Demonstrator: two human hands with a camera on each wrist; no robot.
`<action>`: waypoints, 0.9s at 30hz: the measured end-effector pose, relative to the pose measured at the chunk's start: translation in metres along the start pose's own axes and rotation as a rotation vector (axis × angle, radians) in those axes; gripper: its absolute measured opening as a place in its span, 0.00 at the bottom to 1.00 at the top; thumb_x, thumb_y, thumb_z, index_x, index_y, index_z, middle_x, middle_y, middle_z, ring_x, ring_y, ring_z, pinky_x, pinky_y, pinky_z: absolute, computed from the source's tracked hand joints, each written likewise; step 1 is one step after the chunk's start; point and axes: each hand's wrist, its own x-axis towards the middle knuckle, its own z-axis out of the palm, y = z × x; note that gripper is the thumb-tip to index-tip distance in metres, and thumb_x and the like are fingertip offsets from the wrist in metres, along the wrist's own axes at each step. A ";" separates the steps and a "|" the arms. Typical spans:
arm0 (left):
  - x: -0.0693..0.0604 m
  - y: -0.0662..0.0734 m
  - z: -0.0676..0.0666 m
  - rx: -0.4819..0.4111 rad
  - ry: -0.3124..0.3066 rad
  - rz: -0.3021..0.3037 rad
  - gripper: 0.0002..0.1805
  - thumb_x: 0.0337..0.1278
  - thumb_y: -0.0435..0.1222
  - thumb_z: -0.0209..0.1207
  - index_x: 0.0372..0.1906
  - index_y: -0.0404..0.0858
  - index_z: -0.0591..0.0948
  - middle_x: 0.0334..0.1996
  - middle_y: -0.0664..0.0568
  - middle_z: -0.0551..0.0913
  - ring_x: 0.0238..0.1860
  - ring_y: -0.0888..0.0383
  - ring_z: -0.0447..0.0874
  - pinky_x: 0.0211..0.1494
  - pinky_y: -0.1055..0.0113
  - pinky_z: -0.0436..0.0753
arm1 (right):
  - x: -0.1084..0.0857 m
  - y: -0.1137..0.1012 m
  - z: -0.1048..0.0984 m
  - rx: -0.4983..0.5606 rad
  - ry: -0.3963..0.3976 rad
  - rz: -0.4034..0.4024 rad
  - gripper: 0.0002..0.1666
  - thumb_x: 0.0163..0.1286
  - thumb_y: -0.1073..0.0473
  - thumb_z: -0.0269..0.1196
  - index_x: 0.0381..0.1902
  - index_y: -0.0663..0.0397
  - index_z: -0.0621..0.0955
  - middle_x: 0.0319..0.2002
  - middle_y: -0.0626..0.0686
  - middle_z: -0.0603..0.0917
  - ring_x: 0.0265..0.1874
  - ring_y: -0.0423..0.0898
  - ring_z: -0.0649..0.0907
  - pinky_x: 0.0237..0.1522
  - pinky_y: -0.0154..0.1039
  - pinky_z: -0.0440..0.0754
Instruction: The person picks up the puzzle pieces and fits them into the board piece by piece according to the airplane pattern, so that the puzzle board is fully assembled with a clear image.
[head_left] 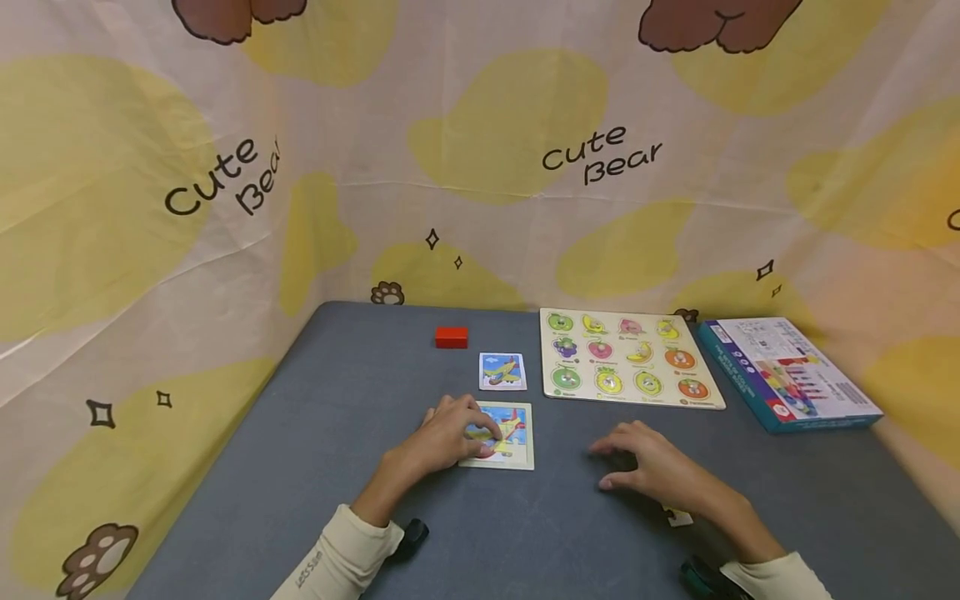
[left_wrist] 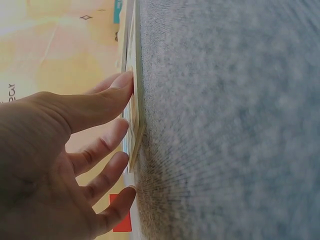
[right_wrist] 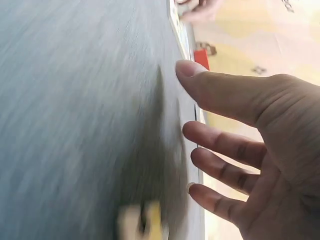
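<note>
A small square jigsaw puzzle with a yellow plane picture and a pale frame (head_left: 528,460) lies flat on the table. My left hand (head_left: 444,435) rests on its left part, thumb and fingertips touching the surface and hiding some of the picture. In the left wrist view, the fingers (left_wrist: 107,172) are spread and loosely bent along the board. To the right, my right hand (head_left: 656,467) hovers over the table with relaxed, parted fingers and nothing between them. Below its wrist lies a loose puzzle piece (head_left: 679,518), partly hidden and blurred in the right wrist view.
Beyond the puzzle lies a card (head_left: 502,372) with a similar plane picture. Behind it sits a red block (head_left: 452,337). At the back right are a board of fruit pictures (head_left: 617,364) and a flat teal-edged box (head_left: 791,373). A printed cloth (head_left: 495,217) hangs behind the grey table (head_left: 300,467).
</note>
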 end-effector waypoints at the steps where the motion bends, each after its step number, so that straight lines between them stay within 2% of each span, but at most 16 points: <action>1: 0.000 0.000 0.000 0.000 0.002 0.004 0.11 0.60 0.36 0.74 0.46 0.53 0.93 0.45 0.55 0.78 0.46 0.55 0.66 0.44 0.54 0.61 | -0.005 0.003 -0.002 -0.006 -0.002 0.006 0.23 0.66 0.43 0.76 0.56 0.42 0.89 0.48 0.39 0.85 0.48 0.42 0.78 0.51 0.45 0.78; 13: 0.001 0.000 -0.001 -0.004 0.002 -0.021 0.11 0.60 0.36 0.75 0.45 0.55 0.93 0.46 0.55 0.78 0.47 0.53 0.66 0.47 0.50 0.61 | -0.058 0.033 -0.018 -0.032 0.023 0.075 0.26 0.63 0.37 0.75 0.55 0.38 0.89 0.49 0.37 0.84 0.48 0.38 0.77 0.49 0.41 0.79; 16: 0.001 0.001 -0.002 -0.004 0.004 -0.029 0.11 0.60 0.36 0.75 0.45 0.55 0.93 0.46 0.55 0.78 0.47 0.53 0.66 0.47 0.48 0.61 | -0.068 0.038 -0.019 -0.045 0.050 0.073 0.26 0.62 0.36 0.76 0.54 0.38 0.89 0.48 0.36 0.84 0.48 0.36 0.76 0.48 0.39 0.79; 21: 0.002 0.001 -0.001 0.007 -0.002 -0.043 0.11 0.60 0.37 0.75 0.45 0.57 0.93 0.47 0.56 0.78 0.48 0.54 0.67 0.48 0.48 0.61 | -0.080 0.047 -0.018 -0.079 0.107 0.018 0.24 0.60 0.39 0.78 0.51 0.39 0.90 0.46 0.35 0.85 0.46 0.33 0.76 0.47 0.38 0.79; 27: 0.002 -0.001 0.000 -0.005 -0.010 -0.045 0.11 0.60 0.38 0.75 0.45 0.57 0.93 0.47 0.55 0.78 0.49 0.52 0.67 0.49 0.46 0.62 | -0.088 0.053 -0.017 -0.075 0.093 0.018 0.19 0.60 0.41 0.78 0.48 0.36 0.91 0.44 0.33 0.82 0.44 0.31 0.74 0.44 0.36 0.77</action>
